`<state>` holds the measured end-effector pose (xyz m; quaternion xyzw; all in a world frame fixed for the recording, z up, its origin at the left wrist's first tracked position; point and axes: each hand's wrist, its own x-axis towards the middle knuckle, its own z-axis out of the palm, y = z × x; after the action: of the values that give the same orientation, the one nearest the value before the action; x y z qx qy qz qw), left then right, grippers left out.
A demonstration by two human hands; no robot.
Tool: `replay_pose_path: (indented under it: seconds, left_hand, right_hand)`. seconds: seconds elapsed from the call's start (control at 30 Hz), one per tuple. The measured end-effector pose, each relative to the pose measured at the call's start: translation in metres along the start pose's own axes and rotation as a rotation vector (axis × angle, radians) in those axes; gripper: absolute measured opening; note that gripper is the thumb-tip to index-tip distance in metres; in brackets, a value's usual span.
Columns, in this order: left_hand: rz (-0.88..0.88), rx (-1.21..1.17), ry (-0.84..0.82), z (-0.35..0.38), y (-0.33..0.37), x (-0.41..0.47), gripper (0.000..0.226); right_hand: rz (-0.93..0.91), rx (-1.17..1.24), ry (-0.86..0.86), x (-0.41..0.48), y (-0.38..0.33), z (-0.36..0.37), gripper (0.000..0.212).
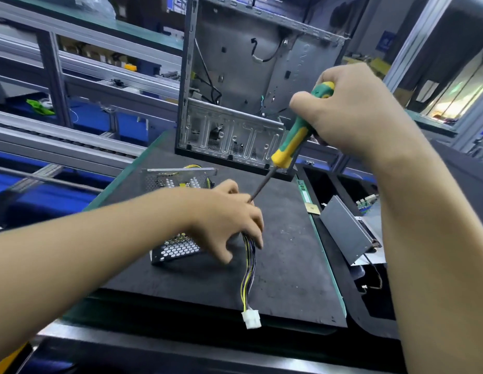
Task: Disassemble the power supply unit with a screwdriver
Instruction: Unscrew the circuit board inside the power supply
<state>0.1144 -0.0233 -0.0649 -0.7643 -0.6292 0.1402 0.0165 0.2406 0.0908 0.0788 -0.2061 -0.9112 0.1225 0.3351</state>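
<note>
Metal PSU (178,248) clasped in grip of left hand (226,220) | screwdriver (289,149) held by right hand (353,109), tip hidden at PSU | heatsinks (181,182) exposed; unscrewing judged midway

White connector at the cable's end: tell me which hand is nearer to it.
Left. The left hand holds the power supply unit just up the cable from the white connector. The right hand is higher and farther back, gripping the screwdriver.
</note>
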Motion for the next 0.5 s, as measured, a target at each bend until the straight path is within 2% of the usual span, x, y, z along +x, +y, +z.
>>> replay_pose_path:
  seconds: [0.07, 0.1, 0.2, 0.27, 0.33, 0.4, 0.43, 0.5]
  left_hand:
    - [0.069, 0.198, -0.035, 0.010, 0.010, 0.010, 0.065]
    - [0.100, 0.278, -0.010, 0.014, 0.014, 0.015, 0.059]
    - [0.189, 0.380, 0.164, 0.022, 0.023, 0.024, 0.016]
    - [0.176, 0.292, 0.200, 0.022, 0.024, 0.026, 0.009]
    - [0.023, 0.076, 0.319, 0.012, 0.021, 0.028, 0.008]
    - [-0.231, -0.063, 0.503, 0.003, 0.014, 0.035, 0.017]
    - [-0.331, -0.029, 0.547, 0.000, 0.011, 0.040, 0.019]
    - [-0.469, 0.058, 0.497, -0.005, 0.007, 0.049, 0.016]
  right_hand:
    - [0.005, -0.043, 0.022, 0.000, 0.004, 0.000, 0.038]
    - [0.010, -0.056, 0.030, 0.000, 0.006, 0.002, 0.037]
    - [0.040, -0.069, 0.013, 0.002, 0.009, 0.008, 0.036]
    - [0.058, -0.068, -0.006, 0.002, 0.011, 0.013, 0.032]
    - [0.069, -0.061, 0.011, 0.003, 0.014, 0.017, 0.030]
    - [0.063, -0.059, 0.072, 0.004, 0.016, 0.019, 0.030]
    - [0.053, -0.067, 0.107, 0.005, 0.016, 0.020, 0.030]
    - [0.036, -0.085, 0.155, 0.008, 0.016, 0.021, 0.029]
